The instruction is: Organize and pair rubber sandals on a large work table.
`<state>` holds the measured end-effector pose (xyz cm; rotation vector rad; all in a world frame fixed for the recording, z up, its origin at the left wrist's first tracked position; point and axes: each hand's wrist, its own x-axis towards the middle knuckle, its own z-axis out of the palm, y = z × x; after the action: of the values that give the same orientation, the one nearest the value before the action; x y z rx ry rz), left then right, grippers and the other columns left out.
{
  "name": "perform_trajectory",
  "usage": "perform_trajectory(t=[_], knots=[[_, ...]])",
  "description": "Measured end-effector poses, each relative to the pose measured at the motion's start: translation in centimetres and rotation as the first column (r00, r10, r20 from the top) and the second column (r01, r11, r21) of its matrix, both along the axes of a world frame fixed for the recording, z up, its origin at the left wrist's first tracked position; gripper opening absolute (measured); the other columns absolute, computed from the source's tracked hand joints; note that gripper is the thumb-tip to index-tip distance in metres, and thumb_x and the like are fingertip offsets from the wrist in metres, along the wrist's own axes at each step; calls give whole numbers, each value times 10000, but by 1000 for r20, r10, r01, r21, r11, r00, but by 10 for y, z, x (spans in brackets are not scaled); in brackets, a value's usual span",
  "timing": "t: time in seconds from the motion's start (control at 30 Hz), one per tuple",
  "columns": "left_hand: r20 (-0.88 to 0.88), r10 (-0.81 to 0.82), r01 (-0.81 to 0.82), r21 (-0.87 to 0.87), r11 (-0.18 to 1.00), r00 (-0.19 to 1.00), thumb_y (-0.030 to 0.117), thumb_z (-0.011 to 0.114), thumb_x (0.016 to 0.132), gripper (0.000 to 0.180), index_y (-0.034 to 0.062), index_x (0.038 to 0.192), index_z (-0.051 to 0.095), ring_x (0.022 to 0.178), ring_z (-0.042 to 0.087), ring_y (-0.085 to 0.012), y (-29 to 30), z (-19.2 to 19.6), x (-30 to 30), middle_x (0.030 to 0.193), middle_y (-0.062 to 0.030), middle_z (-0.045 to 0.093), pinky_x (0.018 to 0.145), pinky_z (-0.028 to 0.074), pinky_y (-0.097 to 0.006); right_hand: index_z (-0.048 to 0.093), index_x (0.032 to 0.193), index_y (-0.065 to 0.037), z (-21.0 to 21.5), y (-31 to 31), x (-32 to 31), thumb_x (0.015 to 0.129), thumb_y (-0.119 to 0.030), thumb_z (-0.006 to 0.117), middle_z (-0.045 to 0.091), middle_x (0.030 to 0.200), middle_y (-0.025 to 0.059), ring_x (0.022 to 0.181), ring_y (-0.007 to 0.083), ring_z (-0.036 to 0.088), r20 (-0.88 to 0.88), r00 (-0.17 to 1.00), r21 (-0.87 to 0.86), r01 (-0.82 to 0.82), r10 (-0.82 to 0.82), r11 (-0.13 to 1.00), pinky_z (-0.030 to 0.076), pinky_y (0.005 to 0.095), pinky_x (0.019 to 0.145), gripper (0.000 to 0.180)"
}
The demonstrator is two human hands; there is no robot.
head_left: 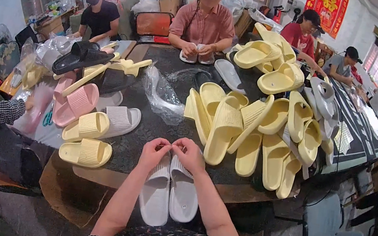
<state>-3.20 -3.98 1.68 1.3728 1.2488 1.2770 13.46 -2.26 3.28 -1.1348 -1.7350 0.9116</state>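
A pair of pale grey slide slippers (170,191) lies side by side at the near edge of the dark table (147,126), soles toward me and heels hanging over the edge. My left hand (154,152) and my right hand (189,154) meet at the toe ends of the pair. Their fingertips pinch together on the two straps where the slippers touch. Whether something small sits between the fingers cannot be made out.
A large heap of yellow slippers (253,124) fills the table's right. Yellow, pink and white slippers (92,123) lie at left, black ones (81,56) beyond. Crumpled clear plastic bags (162,95) sit mid-table. A person opposite (205,17) holds a white pair; others sit around.
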Motion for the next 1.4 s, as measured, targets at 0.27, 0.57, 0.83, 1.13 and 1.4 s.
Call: perform_trajectory(t=[0.27, 0.57, 0.83, 1.13, 1.4], knots=[[-21, 43, -42, 51, 998, 999, 82, 628, 830, 105, 9, 905, 635, 708, 562, -63, 0, -5, -3, 787, 0, 629, 667, 467, -227, 630, 893, -25, -2, -1, -3, 808, -180, 665, 613, 804, 63, 705, 138, 568, 0, 999, -12, 39, -39, 999, 465, 284, 659, 181], [29, 0, 3, -87, 996, 1000, 82, 629, 824, 89, 12, 878, 628, 684, 551, -64, -6, 5, 3, 744, 13, 611, 644, 458, -225, 640, 886, -44, -4, 1, 1, 811, -192, 656, 611, 803, 57, 704, 140, 566, 0, 999, 10, 50, -50, 999, 460, 276, 658, 167], [12, 102, -102, 20, 995, 995, 70, 626, 818, 96, 7, 890, 629, 691, 563, -73, -4, 0, -1, 768, -18, 626, 642, 467, -235, 648, 893, -40, -8, -1, -4, 815, -195, 655, 614, 799, 57, 724, 144, 580, -21, 996, -20, 90, -90, 996, 471, 279, 679, 173], [27, 73, -75, 85, 994, 997, 89, 625, 826, 91, 19, 883, 625, 697, 541, -63, 0, 2, 5, 754, 13, 600, 647, 448, -223, 646, 909, -44, -20, 10, 0, 824, -233, 639, 629, 810, 86, 729, 180, 595, -54, 997, -13, 57, -58, 998, 478, 308, 678, 207], [-5, 78, -77, 80, 994, 997, 82, 623, 833, 84, 13, 882, 624, 688, 540, -51, -2, -1, 1, 768, 20, 603, 629, 449, -217, 636, 888, -14, -21, 8, -2, 824, -167, 663, 614, 788, 36, 702, 92, 550, -120, 991, -39, 53, -57, 998, 454, 251, 641, 168]])
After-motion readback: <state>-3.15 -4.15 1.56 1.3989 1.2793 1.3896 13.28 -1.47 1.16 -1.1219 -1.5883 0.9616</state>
